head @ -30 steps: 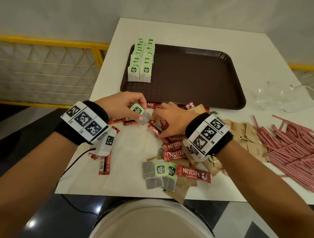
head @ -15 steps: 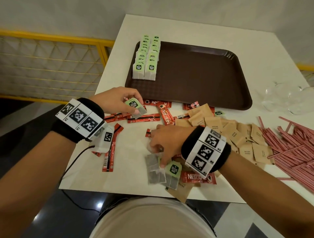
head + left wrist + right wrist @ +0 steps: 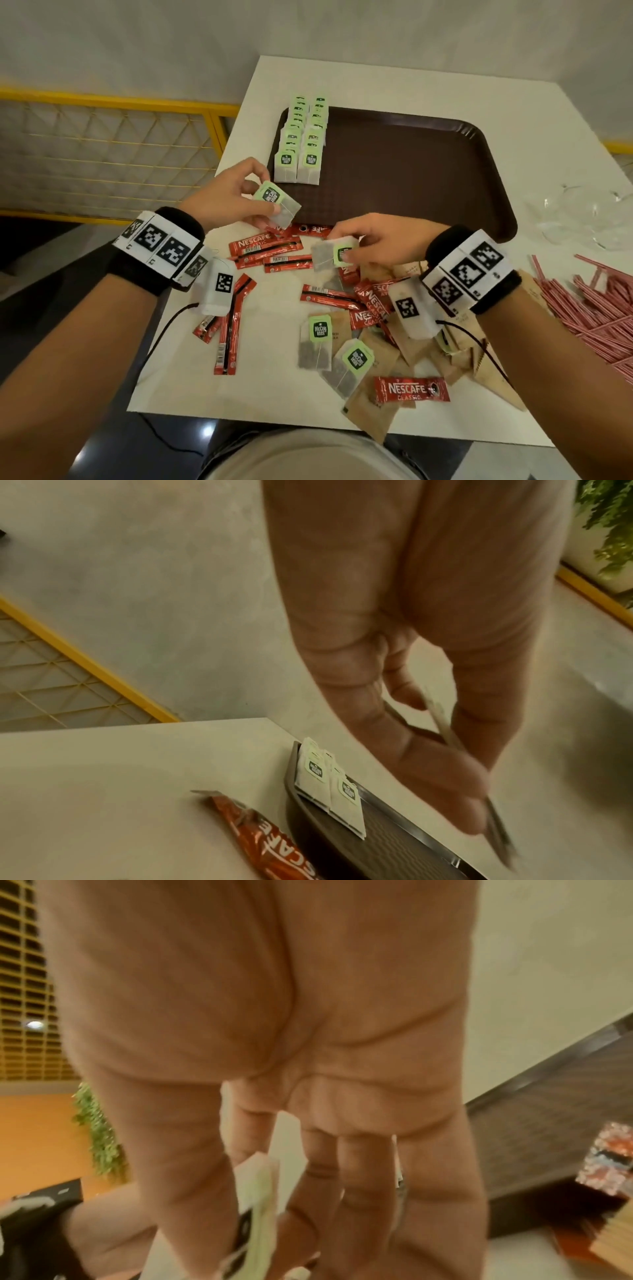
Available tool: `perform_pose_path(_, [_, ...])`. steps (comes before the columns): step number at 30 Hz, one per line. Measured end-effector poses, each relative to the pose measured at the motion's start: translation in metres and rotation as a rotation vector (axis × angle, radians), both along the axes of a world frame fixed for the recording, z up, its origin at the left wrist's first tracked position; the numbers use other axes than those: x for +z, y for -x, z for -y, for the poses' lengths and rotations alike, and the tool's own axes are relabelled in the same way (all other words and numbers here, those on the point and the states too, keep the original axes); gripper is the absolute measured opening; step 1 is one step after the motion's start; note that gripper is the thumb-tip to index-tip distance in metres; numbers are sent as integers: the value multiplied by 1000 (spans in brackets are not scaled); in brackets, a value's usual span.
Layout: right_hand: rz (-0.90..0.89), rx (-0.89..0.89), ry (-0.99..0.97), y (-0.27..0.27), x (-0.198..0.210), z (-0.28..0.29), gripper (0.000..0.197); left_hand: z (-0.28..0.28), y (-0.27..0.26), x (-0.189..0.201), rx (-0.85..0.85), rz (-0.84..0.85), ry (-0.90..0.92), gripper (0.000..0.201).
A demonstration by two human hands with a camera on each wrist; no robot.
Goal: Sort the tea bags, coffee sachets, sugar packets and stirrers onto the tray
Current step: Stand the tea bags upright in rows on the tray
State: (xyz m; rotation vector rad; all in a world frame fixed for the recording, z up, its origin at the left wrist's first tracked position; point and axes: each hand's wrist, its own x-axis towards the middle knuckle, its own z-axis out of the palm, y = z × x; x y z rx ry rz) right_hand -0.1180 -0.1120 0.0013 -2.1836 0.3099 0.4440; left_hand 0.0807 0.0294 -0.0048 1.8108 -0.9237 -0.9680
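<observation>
My left hand (image 3: pixel 226 198) pinches one tea bag (image 3: pixel 278 205) between thumb and fingers (image 3: pixel 441 785), held in the air just over the near left corner of the tray (image 3: pixel 411 178), at centre frame in the head view. My right hand (image 3: pixel 380 240) pinches a second tea bag (image 3: pixel 334 255) by its green tag, thumb against fingers (image 3: pixel 318 1191), just above the scattered coffee sachets (image 3: pixel 267 246) on the desk (image 3: pixel 274 387). Two rows of sorted tea bags (image 3: pixel 301 137) stand along the left edge of the tray, in the upper centre of the frame. Two loose tea bags (image 3: pixel 329 353) lie at lower centre on the desk, partly on the brown sugar packets (image 3: pixel 428 349). The red stirrers (image 3: pixel 596 308) lie piled at the right edge of the frame, well apart from the tray.
</observation>
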Motion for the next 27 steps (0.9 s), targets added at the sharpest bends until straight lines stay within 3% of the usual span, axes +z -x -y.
perform_pose_path(4, [-102,-4,-133,-5,-3,3,29,3,-6,4,-33,-70,48,42])
perform_pose_path(7, [-56,-57,-139,-14,-1,7,19,8,-12,3,-64,9,47,33])
perform_pose_path(10, [20,-179,-171,-29,6,14,9,15,-17,3,-87,11,41,25])
perform_pose_path(15, [103,-450,-365,-61,8,34,9,28,-31,2,-67,-111,76,31])
perform_pose_path(20, [87,-659,-289,-102,1,56,15,55,-64,2,-132,57,-64,22])
perform_pose_path(23, [24,-724,-205,-122,-9,64,14,78,-81,4,-209,159,-195,33])
perform_pose_path(27, [19,-830,-238,-140,-22,67,12,104,-88,-1,-337,399,-283,38])
